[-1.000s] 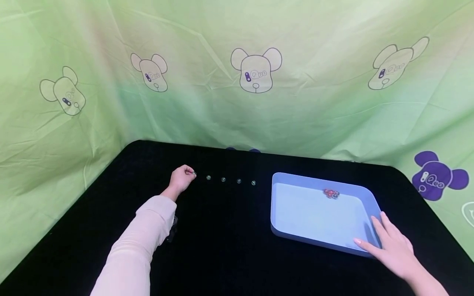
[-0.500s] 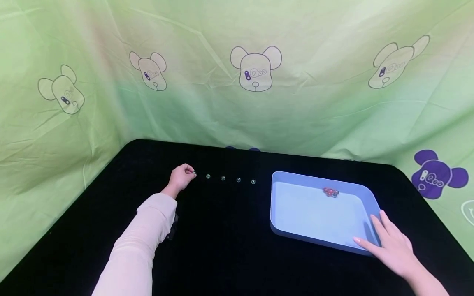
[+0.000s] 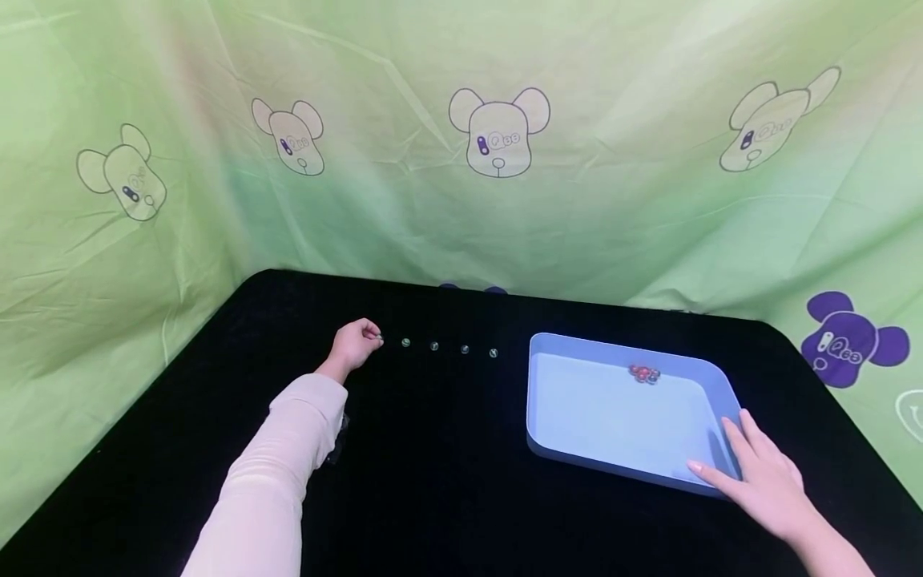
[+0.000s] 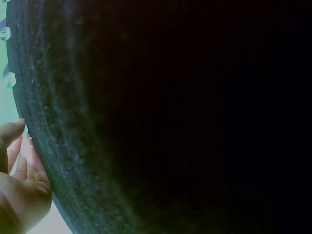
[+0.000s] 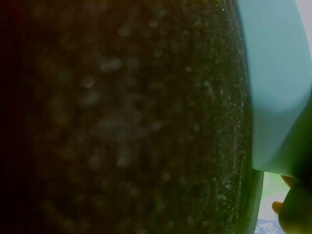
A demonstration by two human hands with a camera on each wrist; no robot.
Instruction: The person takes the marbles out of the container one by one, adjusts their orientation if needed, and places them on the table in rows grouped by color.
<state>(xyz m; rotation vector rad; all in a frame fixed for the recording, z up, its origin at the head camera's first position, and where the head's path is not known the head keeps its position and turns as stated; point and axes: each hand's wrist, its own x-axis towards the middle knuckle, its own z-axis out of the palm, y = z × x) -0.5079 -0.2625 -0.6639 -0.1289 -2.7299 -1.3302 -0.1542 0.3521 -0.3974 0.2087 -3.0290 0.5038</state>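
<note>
My left hand (image 3: 353, 344) pinches a small clear glass marble (image 3: 380, 338) between thumb and fingertips, low over the black table at the left end of a row. Several similar marbles (image 3: 434, 346) continue that row to the right, evenly spaced. In the left wrist view, a marble (image 4: 9, 79) shows beyond the fingertips. My right hand (image 3: 767, 481) rests with its fingers spread on the right end of a shallow blue tray (image 3: 598, 417), the thumb over the near rim. A small cluster of red and clear marbles (image 3: 644, 374) lies inside the tray by its far wall.
The table with its black cloth (image 3: 433, 497) has rounded far corners. Green curtains (image 3: 404, 216) printed with bear heads hang behind it and on both sides. A small dark object (image 3: 339, 441) sits by the left sleeve (image 3: 288, 457).
</note>
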